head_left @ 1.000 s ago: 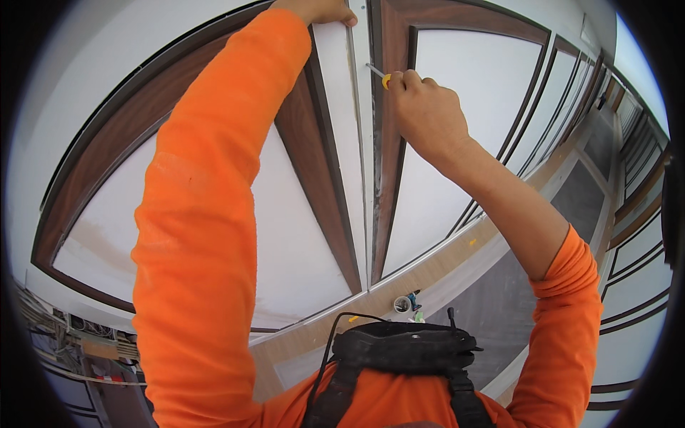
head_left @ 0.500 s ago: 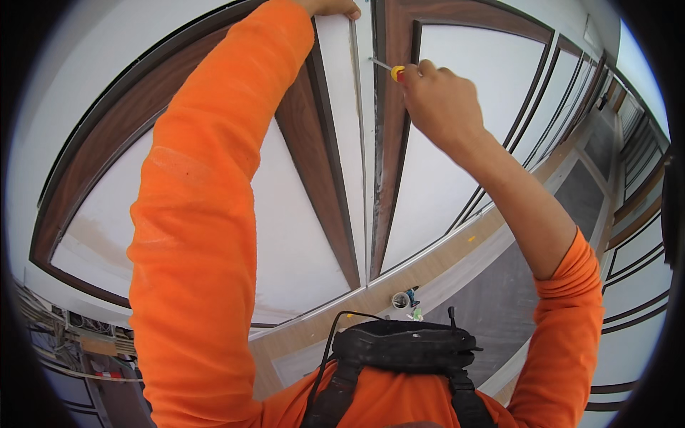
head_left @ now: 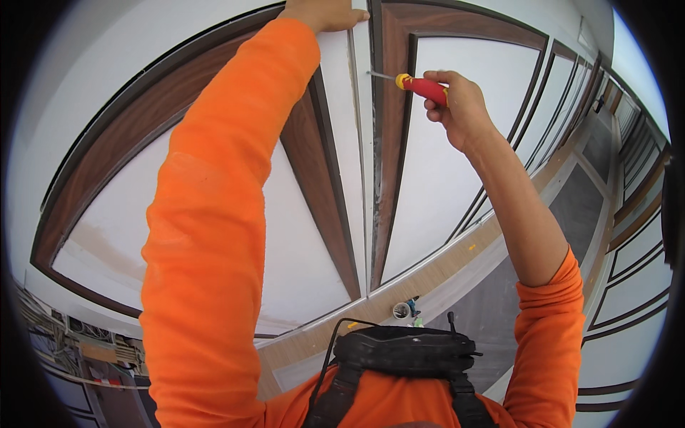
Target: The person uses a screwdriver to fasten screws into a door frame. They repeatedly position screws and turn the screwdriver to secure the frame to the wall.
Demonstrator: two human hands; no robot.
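My right hand (head_left: pixel 460 107) is closed round the rear end of a screwdriver (head_left: pixel 427 89) with a red and yellow handle, thumb along the top. The thin metal shaft points left. Its tip meets the narrow white strip (head_left: pixel 367 135) beside a brown wood-look frame (head_left: pixel 389 128), at what looks like a small screw. Near the top edge of the picture my left hand (head_left: pixel 325 13) rests against the upper part of the white panel (head_left: pixel 339 78) left of that strip. One digit stretches out to the right; the other fingers are mostly out of sight.
Below, on the floor by the wall's foot, stand a small round tub (head_left: pixel 401 310) and a blue-black power drill (head_left: pixel 414 305). A black bag (head_left: pixel 403 349) hangs on my chest. Cables and bundled material (head_left: pixel 85 335) lie at the lower left. A corridor runs off to the right.
My right hand has turned and shifted back along the screwdriver, so more of the red handle shows. The tip stays at the strip. More of my left hand has come into view.
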